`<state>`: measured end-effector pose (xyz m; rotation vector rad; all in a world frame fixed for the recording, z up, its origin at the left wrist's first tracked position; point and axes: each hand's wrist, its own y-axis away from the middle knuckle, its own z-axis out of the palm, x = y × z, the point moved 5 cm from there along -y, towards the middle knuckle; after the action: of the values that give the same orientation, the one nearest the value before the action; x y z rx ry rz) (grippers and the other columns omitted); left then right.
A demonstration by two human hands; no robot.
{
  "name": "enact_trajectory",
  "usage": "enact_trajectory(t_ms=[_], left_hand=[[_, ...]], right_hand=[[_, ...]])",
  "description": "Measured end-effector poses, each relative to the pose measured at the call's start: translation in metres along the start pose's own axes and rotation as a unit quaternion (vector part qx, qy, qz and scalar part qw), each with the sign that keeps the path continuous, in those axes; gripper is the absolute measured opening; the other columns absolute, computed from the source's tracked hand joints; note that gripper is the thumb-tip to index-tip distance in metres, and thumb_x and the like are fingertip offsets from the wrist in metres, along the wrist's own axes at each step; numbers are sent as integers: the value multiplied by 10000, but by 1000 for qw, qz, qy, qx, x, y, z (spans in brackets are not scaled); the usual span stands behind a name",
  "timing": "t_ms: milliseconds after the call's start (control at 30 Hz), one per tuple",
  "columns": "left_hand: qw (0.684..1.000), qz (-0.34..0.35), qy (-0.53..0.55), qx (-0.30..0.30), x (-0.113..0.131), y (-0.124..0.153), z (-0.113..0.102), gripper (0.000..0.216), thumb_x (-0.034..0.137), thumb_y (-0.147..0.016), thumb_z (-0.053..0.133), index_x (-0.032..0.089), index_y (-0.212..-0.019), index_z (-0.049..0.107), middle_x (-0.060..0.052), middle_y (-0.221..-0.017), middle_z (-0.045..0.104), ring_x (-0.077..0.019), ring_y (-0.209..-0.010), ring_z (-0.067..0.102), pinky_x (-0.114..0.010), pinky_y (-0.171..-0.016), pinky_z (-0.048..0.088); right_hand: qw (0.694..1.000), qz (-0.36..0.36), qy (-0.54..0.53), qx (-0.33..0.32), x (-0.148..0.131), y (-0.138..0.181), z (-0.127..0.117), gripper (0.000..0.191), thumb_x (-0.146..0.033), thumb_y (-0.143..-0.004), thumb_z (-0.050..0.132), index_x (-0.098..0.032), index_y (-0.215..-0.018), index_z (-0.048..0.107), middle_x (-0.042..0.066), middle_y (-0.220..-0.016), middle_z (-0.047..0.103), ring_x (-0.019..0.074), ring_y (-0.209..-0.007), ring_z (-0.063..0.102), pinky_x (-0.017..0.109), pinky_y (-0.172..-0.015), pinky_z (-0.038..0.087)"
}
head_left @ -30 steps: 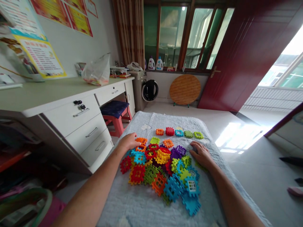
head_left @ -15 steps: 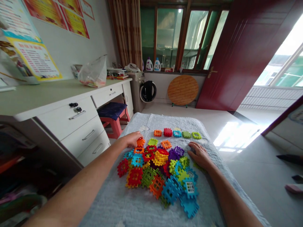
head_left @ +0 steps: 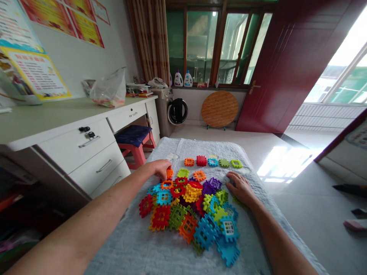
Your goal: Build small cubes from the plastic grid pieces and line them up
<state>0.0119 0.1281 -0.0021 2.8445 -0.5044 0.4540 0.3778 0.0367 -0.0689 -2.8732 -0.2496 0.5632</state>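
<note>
My left hand point(head_left: 162, 168) is closed on an orange toothed building tile point(head_left: 169, 174) at the far left of the pile; its fingertips are partly hidden. My right hand point(head_left: 239, 185) lies on the cloth right of the pile, holding nothing, fingers loosely apart. Between the hands is a heap of interlocking plastic tiles: a yellow stack point(head_left: 192, 194), purple tiles point(head_left: 211, 186), a red tile point(head_left: 160, 217), blue tiles point(head_left: 207, 230) and a light-blue window tile point(head_left: 164, 197). Beyond the heap, a row holds an orange frame point(head_left: 189, 162), a red tile point(head_left: 201, 160) and several others.
A pale blue cloth point(head_left: 129, 250) covers the surface under the tiles. To the left stand a white desk point(head_left: 86, 147) and a stool with a dark cushion point(head_left: 133, 135). A washing machine point(head_left: 162, 110), round wooden tabletop point(head_left: 220, 109) and red door point(head_left: 275, 65) are farther back.
The view has shifted slightly. My left hand has stayed at the orange tile, turning a little over it. My right hand rests in the same place on the cloth.
</note>
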Motion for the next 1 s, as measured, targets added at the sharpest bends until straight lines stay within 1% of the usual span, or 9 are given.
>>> enact_trajectory(t_ms=[67, 100, 200, 267, 400, 533, 733, 900, 1000], left_hand=[[999, 31, -13, -13, 5, -3, -4, 373, 144, -324, 719, 203, -685, 645, 2, -795, 638, -209, -733, 591, -257, -641, 458], [998, 52, -23, -10, 9, -6, -8, 382, 171, -371, 708, 203, -747, 649, -7, -853, 634, -211, -777, 593, -257, -676, 462], [994, 91, -45, 38, 25, -18, -18, 435, 214, -501, 658, 191, -935, 625, -35, -996, 600, -205, -879, 592, -251, -769, 466], [993, 96, -50, 56, 39, -28, -19, 468, 219, -535, 648, 178, -999, 603, -49, -1037, 579, -201, -902, 592, -247, -791, 468], [993, 90, -60, 50, 67, -51, -9, 511, 206, -519, 673, 166, -1023, 597, -62, -1079, 559, -206, -908, 597, -249, -790, 475], [995, 60, -71, 33, 78, -71, 3, 520, 174, -470, 699, 158, -983, 612, -77, -1101, 561, -220, -874, 609, -260, -727, 487], [997, 30, -73, -1, 73, -87, 15, 470, 157, -433, 705, 182, -896, 629, -39, -1035, 615, -205, -819, 620, -236, -638, 476], [997, 32, -60, -37, 72, -89, 23, 354, 130, -430, 687, 171, -777, 630, -28, -813, 660, -203, -667, 620, -256, -547, 454], [997, 32, -46, -49, 72, -90, 25, 367, 140, -439, 687, 178, -800, 634, -13, -728, 659, -212, -637, 620, -271, -550, 463]], right_hand=[[1000, 1, -3, 2, -1, 1, -1, 408, -436, -849, 470, -237, -1194, 563, 82, -1331, 521, 279, -1233, 446, 469, -1023, 318], [1000, 2, -4, 3, -2, 1, -1, 404, -432, -849, 472, -240, -1192, 564, 81, -1331, 522, 279, -1232, 447, 470, -1024, 316], [1000, 4, -3, 5, -3, 1, -2, 401, -422, -847, 477, -233, -1190, 565, 81, -1326, 525, 275, -1228, 451, 462, -1028, 316], [1000, 3, -1, 5, -4, 2, -2, 406, -419, -846, 477, -224, -1190, 565, 82, -1321, 529, 274, -1227, 454, 459, -1027, 323], [1000, 3, 0, 4, -7, 2, -4, 404, -413, -844, 478, -220, -1187, 568, 82, -1322, 529, 270, -1228, 456, 456, -1028, 325], [1000, 9, -2, 2, -9, 3, -6, 396, -392, -843, 485, -211, -1186, 566, 86, -1327, 527, 268, -1232, 450, 450, -1029, 323], [1000, 12, -7, 9, -11, 3, -8, 390, -394, -840, 491, -232, -1186, 566, 79, -1323, 530, 269, -1230, 454, 450, -1029, 324], [1000, 13, -8, 9, -11, 3, -8, 380, -387, -840, 493, -243, -1184, 566, 73, -1326, 528, 268, -1231, 453, 448, -1024, 326], [1000, 15, -6, 5, -11, 3, -8, 384, -391, -838, 496, -239, -1184, 565, 73, -1328, 526, 271, -1233, 450, 451, -1025, 324]])
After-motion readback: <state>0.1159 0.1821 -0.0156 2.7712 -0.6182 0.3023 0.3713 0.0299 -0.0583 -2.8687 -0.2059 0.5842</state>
